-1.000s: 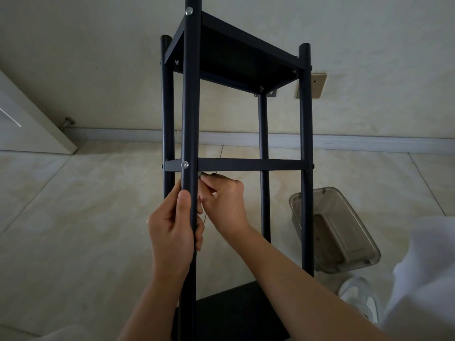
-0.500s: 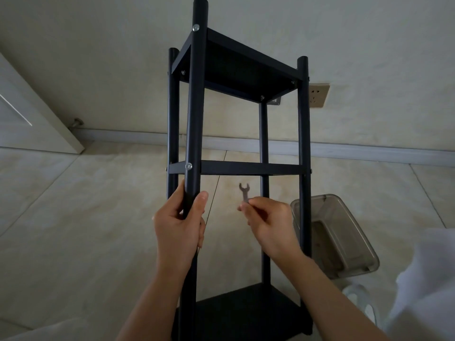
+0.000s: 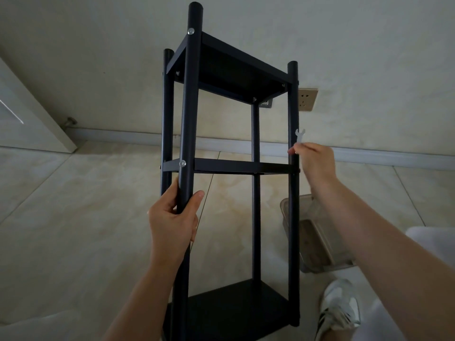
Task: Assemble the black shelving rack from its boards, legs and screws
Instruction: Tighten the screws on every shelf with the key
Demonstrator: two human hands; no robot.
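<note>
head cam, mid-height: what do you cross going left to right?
Door → rear left leg → front left leg in the left hand → rear right leg → front right leg → small wrench in the right hand → wall socket.

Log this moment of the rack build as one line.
rack: upright, three boards fitted | left hand: grips front leg | right hand: pinches small wrench beside right leg

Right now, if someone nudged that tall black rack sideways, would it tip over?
Probably fairly easily: the rack stands tall on a narrow base, so a side push likely rocks it. The left hand gripping the front leg seems to steady it. It looks stiff, with screws joining boards to legs.
</note>
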